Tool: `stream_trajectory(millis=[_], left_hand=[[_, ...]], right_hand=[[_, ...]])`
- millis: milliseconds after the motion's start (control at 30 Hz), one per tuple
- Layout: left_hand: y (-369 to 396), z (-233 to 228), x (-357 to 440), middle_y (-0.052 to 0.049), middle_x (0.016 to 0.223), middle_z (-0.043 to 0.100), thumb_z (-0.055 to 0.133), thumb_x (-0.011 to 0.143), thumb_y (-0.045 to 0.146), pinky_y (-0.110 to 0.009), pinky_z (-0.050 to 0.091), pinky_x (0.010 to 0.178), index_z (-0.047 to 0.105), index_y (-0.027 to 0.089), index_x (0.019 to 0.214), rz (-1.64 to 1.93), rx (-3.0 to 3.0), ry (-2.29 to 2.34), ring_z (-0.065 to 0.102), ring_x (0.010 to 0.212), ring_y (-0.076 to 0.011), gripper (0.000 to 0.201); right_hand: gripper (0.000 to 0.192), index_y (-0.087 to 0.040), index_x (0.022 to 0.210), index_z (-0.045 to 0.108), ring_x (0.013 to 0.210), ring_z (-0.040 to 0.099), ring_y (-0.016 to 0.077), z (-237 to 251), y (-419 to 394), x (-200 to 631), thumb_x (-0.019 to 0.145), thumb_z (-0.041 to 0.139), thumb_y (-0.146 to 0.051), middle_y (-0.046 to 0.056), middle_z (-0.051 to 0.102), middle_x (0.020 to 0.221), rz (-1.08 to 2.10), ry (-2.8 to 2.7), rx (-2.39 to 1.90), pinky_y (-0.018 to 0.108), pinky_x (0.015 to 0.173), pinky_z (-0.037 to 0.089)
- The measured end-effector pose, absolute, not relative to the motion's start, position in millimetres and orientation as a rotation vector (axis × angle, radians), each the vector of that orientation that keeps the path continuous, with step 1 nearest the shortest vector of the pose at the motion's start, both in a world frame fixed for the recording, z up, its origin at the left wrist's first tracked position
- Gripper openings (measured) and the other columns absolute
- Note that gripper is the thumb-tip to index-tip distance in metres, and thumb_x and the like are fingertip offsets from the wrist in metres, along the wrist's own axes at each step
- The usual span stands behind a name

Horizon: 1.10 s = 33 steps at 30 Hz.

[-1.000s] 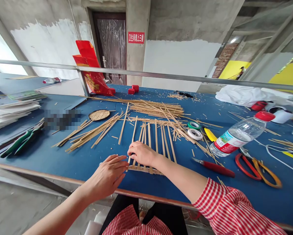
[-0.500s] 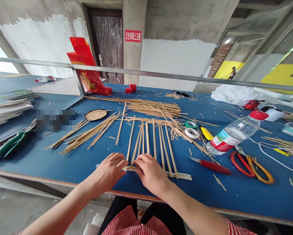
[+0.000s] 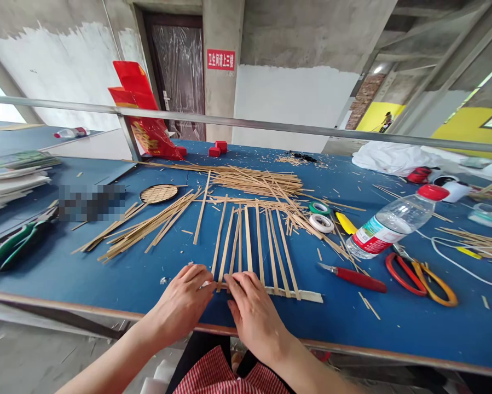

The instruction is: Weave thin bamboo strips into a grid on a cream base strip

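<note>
Fingers [image 3: 238,289] bent, bunched close; whether pinching, cannot tell. Right hand [image 3: 258,314] overlaps row of bamboo strips [image 3: 248,241], long axes running away ahead; left hand [image 3: 182,301] beside leftmost. Pale tape [image 3: 312,296] crosses near ends sideways.

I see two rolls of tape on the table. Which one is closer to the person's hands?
The white tape roll. It lies on the near side of the green tape roll, so closer to the right hand.

Wall [image 3: 299,104]: grey above, white below (ragged edge at left)
Door [image 3: 178,76]: dark, plastic-wrapped
Table [image 3: 336,323]: blue top, metal rail [image 3: 246,125] across
Floor [image 3: 36,355]: grey, littered
Light [image 3: 377,69]: bright, upper right
</note>
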<state>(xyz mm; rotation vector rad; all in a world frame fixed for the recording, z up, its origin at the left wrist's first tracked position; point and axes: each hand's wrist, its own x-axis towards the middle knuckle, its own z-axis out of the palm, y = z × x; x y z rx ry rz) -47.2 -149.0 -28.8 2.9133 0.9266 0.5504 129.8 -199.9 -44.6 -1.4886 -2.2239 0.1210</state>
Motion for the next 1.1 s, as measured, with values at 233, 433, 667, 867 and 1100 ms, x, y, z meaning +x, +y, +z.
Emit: stream_trajectory(millis=[233,433,667,867,1100], left_hand=[[-151,-40,-47,-0.005,0.093,0.059,0.038,0.086,0.014,-0.037,0.038,0.085,0.057,0.020,0.098,0.651,2.887,1.027,0.050,0.093,-0.0194,0.024],[-150,-48,-45,-0.004,0.092,0.059,0.041,0.085,0.014,-0.037,0.038,0.084,0.053,0.020,0.102,0.692,2.803,1.082,0.051,0.088,-0.0188,0.022],[-150,-36,-41,-0.003,0.082,0.058,0.040,0.085,0.015,-0.034,0.039,0.076,0.055,0.019,0.086,0.651,2.841,1.054,0.050,0.082,-0.0181,0.016],[-151,-34,-42,-0.003,0.080,0.056,0.038,0.085,0.014,-0.033,0.040,0.075,0.057,0.020,0.082,0.620,2.791,1.055,0.049,0.081,-0.0178,0.020],[-151,-38,-44,-0.007,0.107,0.055,0.043,0.084,0.021,-0.041,0.038,0.088,0.055,0.019,0.095,0.706,2.774,1.075,0.047,0.104,-0.0224,0.017]], right_hand=[[0.038,-0.020,0.117,0.048,0.103,0.044,0.0211,-46,-208,121,0.081,0.043,-0.011,0.008,0.050,0.114,0.130,-2.173,-1.537,0.038,0.090,0.043],[0.035,-0.020,0.115,0.051,0.106,0.043,0.0209,-49,-209,121,0.082,0.041,-0.012,0.006,0.053,0.114,0.129,-2.190,-1.507,0.038,0.092,0.041],[0.040,-0.020,0.119,0.045,0.102,0.046,0.0200,-51,-210,118,0.080,0.044,-0.011,0.007,0.055,0.108,0.073,-2.161,-1.508,0.038,0.090,0.041],[0.044,-0.028,0.122,0.044,0.095,0.046,0.0212,-48,-209,116,0.081,0.042,-0.012,0.005,0.055,0.102,0.148,-2.187,-1.531,0.040,0.086,0.040],[0.034,-0.028,0.114,0.049,0.099,0.044,0.0203,-46,-209,116,0.083,0.043,-0.015,0.001,0.056,0.103,0.152,-2.208,-1.552,0.044,0.100,0.023]])
